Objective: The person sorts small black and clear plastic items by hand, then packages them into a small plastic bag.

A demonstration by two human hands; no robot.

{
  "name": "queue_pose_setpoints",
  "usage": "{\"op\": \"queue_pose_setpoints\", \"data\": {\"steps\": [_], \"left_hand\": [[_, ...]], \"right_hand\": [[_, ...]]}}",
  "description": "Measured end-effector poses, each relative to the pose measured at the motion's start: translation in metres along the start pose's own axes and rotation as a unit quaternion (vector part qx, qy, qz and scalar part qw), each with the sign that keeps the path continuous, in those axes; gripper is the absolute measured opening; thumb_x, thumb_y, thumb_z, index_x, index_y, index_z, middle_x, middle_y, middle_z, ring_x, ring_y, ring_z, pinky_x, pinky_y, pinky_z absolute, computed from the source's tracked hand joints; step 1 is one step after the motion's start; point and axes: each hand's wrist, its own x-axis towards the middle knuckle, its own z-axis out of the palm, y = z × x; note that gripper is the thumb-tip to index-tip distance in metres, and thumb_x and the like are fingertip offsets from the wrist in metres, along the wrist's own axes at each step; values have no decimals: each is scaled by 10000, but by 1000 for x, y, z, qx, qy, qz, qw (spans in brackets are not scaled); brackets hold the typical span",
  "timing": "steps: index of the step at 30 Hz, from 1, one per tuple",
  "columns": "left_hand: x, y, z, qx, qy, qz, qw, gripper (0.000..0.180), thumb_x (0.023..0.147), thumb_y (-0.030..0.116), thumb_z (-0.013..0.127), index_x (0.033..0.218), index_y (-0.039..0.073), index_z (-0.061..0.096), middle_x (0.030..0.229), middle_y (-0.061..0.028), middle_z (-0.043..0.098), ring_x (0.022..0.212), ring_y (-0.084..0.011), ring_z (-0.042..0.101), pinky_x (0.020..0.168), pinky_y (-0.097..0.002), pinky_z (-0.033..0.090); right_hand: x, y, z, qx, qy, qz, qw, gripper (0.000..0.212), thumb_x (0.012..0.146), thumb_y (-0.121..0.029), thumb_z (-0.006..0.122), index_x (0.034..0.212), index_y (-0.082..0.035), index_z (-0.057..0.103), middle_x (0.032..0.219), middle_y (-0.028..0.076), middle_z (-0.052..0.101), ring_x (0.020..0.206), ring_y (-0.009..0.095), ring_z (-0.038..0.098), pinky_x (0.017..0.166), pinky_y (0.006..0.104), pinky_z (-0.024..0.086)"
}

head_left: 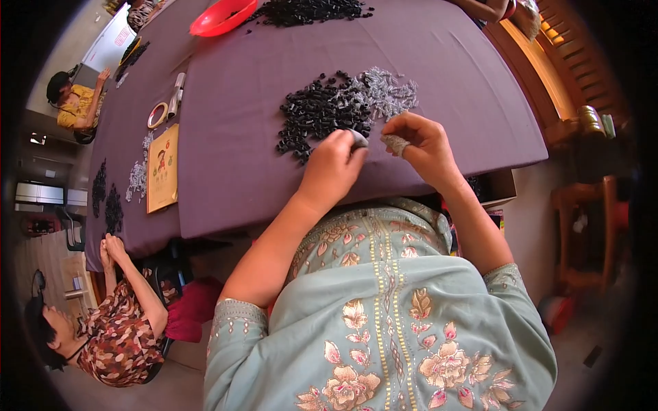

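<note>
Apparently the work is partway through: black pieces (pixel 308 113) and clear pieces (pixel 394 92) lie loose on the purple-covered table (pixel 240 137), straight ahead of the person, the black to the left and the clear to the right, mixing where the two piles meet. Much seems left to handle, and I can't pick out a separate lot of finished pieces, so how much is done stays uncertain.

Both hands are at the near edge of these piles, a little apart from each other. The left hand (pixel 334 163), by the black pile, has its fingers curled inward, with a greyish covering at one fingertip; whether they are clamped on a piece I cannot tell. The right hand (pixel 428 145), just nearer than the clear pile, has its thumb and forefinger bent toward each other, a pale wrap around one digit; whether the tips meet or pinch anything is too small to tell.

Counted: one black pile and one clear pile in front, their pieces too many to number; one more black heap (pixel 308 10) at the far side, beside one red bowl (pixel 223 19); to the left, one tape roll (pixel 157 115), one yellow booklet (pixel 163 168), one strip of clear pieces (pixel 138 179) and two black clusters (pixel 114 209). Two co-workers (pixel 116 322) show on the left, and part of a third at the far right.
</note>
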Motion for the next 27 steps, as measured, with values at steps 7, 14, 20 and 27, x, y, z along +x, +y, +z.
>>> {"op": "queue_pose_setpoints", "data": {"steps": [7, 14, 20, 27], "left_hand": [[-19, 2, -15, -498, 54, -295, 814, 122, 976, 178, 610, 930, 77, 659, 806, 6, 653, 641, -53, 548, 586, -210, 446], [-30, 7, -6, -577, 19, -299, 760, 129, 975, 226, 623, 991, 100, 643, 808, 24, 631, 680, -60, 547, 600, -209, 440], [-30, 13, 0, -541, 38, -294, 787, 120, 967, 214, 633, 976, 97, 659, 771, 37, 618, 663, -55, 540, 603, -209, 442], [-34, 12, -2, -540, 29, -283, 792, 102, 952, 151, 642, 995, 60, 659, 827, -9, 677, 663, -77, 597, 595, -222, 496]], "right_hand": [[-11, -7, 24, 5, -63, 15, 998, 178, 825, 103, 614, 981, 22, 642, 915, 16, 644, 879, 81, 608, 790, 242, 502], [-16, -11, 35, 38, -77, 12, 996, 182, 817, 109, 604, 973, 27, 648, 926, 34, 670, 900, 93, 625, 800, 256, 510], [-20, -20, 39, -121, -44, -62, 990, 263, 725, 122, 619, 960, 5, 643, 851, 68, 625, 802, 154, 629, 711, 298, 503], [-19, -28, 36, -190, -25, -103, 976, 327, 631, 136, 598, 930, 6, 630, 823, 96, 581, 742, 224, 608, 664, 314, 494]]}}
